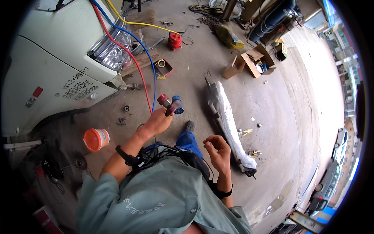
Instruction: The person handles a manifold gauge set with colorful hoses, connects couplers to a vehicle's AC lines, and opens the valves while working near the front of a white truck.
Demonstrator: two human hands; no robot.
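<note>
My left hand (159, 121) is closed around a pair of hose couplers, a red-capped coupler (163, 99) and a blue coupler (177, 104). A red hose (134, 58) and a blue hose (145, 45) run down from the upper left to this hand. My right hand (218, 153) is in front of my body at the right, apart from the couplers. Its fingers are curled towards the thumb, and whatever they may hold is hidden. A long part wrapped in clear plastic (228, 121) lies on the floor beyond my right hand.
A white truck front with a headlight (113, 52) fills the upper left. Near it are an orange bucket (96, 139), a small open box (163, 67) and a red canister (175, 41) by a yellow hose (144, 24). Cardboard boxes (249, 62) and a dark gas cylinder (272, 21) stand farther right.
</note>
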